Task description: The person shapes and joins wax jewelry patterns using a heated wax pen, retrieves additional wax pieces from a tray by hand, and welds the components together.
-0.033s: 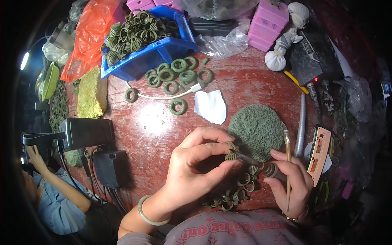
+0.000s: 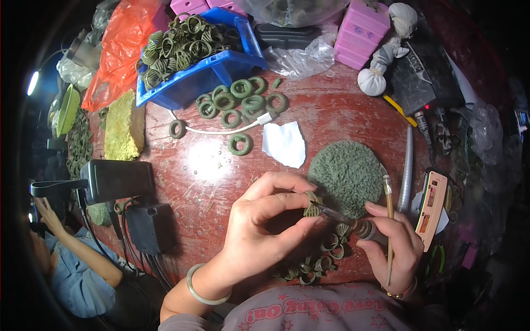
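Above a red table (image 2: 337,107), a green ring (image 2: 312,210) is pinched by the left hand (image 2: 262,215); a pointed tool (image 2: 362,228), tip at the ring, and brush (image 2: 390,220) are gripped in the right hand (image 2: 403,245).

Wide fisheye view from the wearer's head, looking down.
The left of two side-by-side cameras faces the red table (image 2: 331,105) from above, near enough that the left hand (image 2: 265,215) and right hand (image 2: 396,243) loom below centre; the shirt (image 2: 265,319) borders the bottom, the blue bin (image 2: 193,83) lies toward the top, and a neighbouring person (image 2: 80,281) bends along the left rim.
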A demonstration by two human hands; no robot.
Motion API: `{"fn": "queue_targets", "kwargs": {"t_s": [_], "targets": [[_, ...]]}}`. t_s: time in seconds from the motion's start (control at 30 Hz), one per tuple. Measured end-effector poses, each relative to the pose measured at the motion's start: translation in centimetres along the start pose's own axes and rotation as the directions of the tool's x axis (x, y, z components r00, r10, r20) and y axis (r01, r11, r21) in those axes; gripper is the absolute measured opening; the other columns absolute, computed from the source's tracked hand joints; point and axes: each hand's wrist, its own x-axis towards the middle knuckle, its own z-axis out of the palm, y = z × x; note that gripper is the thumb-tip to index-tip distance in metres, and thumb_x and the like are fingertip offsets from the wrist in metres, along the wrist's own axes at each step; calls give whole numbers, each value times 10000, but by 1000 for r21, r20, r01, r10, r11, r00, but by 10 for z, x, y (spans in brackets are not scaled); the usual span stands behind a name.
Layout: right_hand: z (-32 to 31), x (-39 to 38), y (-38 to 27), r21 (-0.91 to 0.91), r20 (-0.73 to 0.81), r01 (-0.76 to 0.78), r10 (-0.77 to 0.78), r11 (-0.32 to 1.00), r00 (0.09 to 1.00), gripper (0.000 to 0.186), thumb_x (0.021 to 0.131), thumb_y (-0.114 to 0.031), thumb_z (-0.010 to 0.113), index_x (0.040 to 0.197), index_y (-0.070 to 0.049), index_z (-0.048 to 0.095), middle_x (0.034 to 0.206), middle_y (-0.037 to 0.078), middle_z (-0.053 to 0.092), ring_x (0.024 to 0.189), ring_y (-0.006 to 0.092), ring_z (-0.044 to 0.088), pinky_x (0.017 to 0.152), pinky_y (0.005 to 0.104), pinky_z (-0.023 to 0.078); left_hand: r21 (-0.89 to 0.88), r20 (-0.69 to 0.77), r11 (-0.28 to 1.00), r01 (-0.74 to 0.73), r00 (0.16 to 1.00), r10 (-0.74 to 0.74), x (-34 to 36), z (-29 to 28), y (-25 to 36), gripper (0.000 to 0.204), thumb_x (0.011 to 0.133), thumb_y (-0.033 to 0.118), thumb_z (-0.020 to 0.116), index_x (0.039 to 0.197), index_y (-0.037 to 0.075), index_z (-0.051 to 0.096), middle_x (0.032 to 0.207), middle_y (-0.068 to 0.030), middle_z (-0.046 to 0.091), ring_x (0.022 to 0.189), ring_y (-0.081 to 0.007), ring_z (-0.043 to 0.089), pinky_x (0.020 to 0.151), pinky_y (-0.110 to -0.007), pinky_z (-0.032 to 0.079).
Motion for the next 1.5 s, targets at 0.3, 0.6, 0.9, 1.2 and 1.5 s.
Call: {"fn": "queue_targets", "kwargs": {"t_s": [0.3, 0.6, 0.9, 1.2, 1.5], "targets": [[2, -2, 4, 34, -25, 0, 1, 999, 1000, 378, 785, -152, 781, 1041, 56, 597, 1050, 223, 660, 896, 319, 684, 786, 371, 564, -25, -5, 998, 63, 998, -63, -1, -1, 2, 258, 726, 4, 771, 976, -6, 707, 1063, -112, 649, 1011, -233, 626, 889, -333, 496], [1, -2, 0, 4, -9, -10, 11, 1000, 1000, 371, 770, -129, 787, 1036, 57, 606, 1057, 217, 658, 906, 319, 680, 793, 374, 560, -42, -16, 998, 55, 998, -56, -1, 0, 1, 254, 726, 8, 777, 970, -5, 708, 1062, -110, 650, 1003, -231, 628, 883, -332, 498], [1, -2, 3, 54, -32, -13, 15, 998, 999, 371, 781, -136, 784, 1022, 63, 585, 1048, 232, 659, 907, 324, 683, 794, 370, 563, 11, -2, 1000, 22, 1000, -22, 0, 0, 1, 249, 722, 18, 784, 958, -3, 709, 1047, -113, 651, 993, -231, 629, 869, -328, 501], [6, -6, 10, 136, -80, -29, 40, 990, 996, 359, 827, -182, 758, 1000, 69, 568, 1041, 233, 664, 922, 318, 685, 791, 362, 560, -175, 24, 980, 96, 995, -94, -2, -1, 0, 242, 788, -98, 695, 1020, -30, 691, 1120, -104, 585, 1004, -177, 606, 888, -287, 511], [7, -6, 8, 154, -67, -66, 78, 986, 995, 365, 837, -202, 750, 1009, 65, 570, 1040, 236, 667, 919, 317, 684, 799, 367, 554, -596, 186, 710, 375, 925, -332, -1, -6, 3, 247, 860, -121, 607, 1096, -62, 652, 1208, -110, 541, 1100, -192, 605, 963, -304, 519]]}}
